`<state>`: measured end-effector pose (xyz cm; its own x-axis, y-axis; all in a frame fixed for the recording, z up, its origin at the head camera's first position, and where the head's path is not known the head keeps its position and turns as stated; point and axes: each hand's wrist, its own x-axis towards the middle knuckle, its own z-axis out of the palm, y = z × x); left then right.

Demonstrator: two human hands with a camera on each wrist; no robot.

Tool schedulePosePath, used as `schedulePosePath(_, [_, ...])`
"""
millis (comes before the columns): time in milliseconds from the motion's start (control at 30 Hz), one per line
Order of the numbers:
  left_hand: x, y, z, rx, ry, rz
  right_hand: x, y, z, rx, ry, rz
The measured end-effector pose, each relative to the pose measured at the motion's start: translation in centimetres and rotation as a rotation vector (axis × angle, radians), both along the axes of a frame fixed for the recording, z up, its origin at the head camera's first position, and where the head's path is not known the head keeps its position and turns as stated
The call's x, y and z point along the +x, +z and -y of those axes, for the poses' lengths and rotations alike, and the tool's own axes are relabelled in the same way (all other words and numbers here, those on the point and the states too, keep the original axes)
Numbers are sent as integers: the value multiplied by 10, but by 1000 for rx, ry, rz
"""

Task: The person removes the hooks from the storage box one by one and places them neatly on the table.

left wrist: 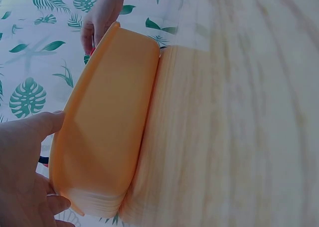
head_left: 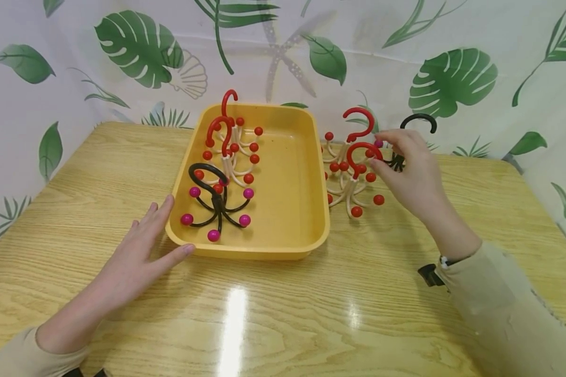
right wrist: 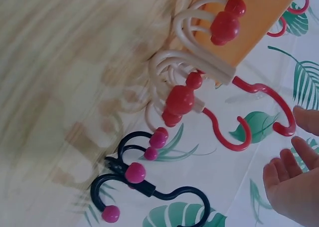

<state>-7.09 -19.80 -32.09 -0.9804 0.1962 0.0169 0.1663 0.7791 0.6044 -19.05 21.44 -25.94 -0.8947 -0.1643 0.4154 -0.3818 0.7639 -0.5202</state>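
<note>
My left hand (head_left: pixel 139 251) rests on the near left corner of a yellow tray (head_left: pixel 250 250), fingers fairly straight, thumb along the front rim. Beside the tray's right side, my right hand (head_left: pixel 415 170) is at the red top hook of a white multi-arm hanger (right wrist: pixel 214 70) with red ball tips. Thumb and forefinger are spread on either side of that hook, with a gap around it. Behind it stands another white hanger (right wrist: pixel 182 100) with a red hook, and a black hanger (right wrist: pixel 144 187) with pink balls is partly hidden by the hand in the head view.
Along the tray's left side stand a black hanger (head_left: pixel 218 204) with pink balls and two white hangers with red hooks, one a red-hooked hanger (head_left: pixel 226 162) just behind the black one. The wooden table (head_left: pixel 283 314) meets a leaf-print cloth (head_left: pixel 283 52) at the back.
</note>
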Motion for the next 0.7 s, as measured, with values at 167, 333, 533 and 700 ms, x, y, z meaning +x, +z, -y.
schedulePosePath(167, [0,0,0,3,-1,-9,4,7,14,-35,50,-76])
schedulePosePath(333, [1,1,0,2,2,-2,9,14,39,-114,188,-36])
schedulePosePath(533, [1,1,-1,-1,4,3,12,21,77,-184,354,41])
schedulePosePath(700, [0,0,-1,4,3,-3,16,21,109,-198,463,131])
